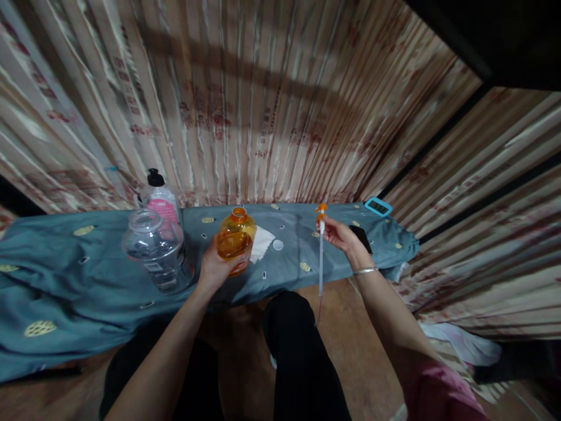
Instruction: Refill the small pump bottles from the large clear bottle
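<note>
Orange bottle (236,237) stands on teal cloth (65,280), left hand (215,266) wrapped round it. Right hand (339,234) pinches pump tube (321,257) near its top, held clear to the right. Bottle neck's open; looks empty, prob.

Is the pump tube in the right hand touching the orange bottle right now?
Apart. The head view shows the pump tube hanging from the right hand, with blue cloth visible between it and the orange bottle in the left hand.

Left hand's fingers (209,257) hidden behind orange bottle (235,237), pink bottle (163,204) partly behind clear jar (156,248)
</note>
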The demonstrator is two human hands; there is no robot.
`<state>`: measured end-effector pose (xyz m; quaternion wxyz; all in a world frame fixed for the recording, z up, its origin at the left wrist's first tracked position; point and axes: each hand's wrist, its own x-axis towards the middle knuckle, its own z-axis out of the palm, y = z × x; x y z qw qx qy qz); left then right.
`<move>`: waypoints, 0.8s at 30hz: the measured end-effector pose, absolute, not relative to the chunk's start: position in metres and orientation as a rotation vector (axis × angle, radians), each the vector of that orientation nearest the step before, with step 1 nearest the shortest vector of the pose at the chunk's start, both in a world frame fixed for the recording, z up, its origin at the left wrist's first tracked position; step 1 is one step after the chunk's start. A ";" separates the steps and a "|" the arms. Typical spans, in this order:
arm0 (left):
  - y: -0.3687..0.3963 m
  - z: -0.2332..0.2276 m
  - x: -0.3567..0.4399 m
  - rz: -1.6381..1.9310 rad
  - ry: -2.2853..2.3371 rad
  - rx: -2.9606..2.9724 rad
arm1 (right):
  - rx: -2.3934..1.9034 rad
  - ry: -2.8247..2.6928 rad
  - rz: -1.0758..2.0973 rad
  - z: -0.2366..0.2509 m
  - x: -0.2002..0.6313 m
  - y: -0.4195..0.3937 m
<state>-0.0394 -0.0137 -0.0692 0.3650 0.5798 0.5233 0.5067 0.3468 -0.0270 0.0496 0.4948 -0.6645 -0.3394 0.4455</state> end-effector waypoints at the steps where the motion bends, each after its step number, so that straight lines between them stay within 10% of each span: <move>1: -0.013 -0.070 -0.039 1.302 1.347 1.488 | -1.505 -0.764 1.116 0.055 0.346 -0.028; 24: -0.015 -0.068 -0.037 1.296 1.361 1.503 | -0.820 -0.686 1.036 0.129 0.271 0.026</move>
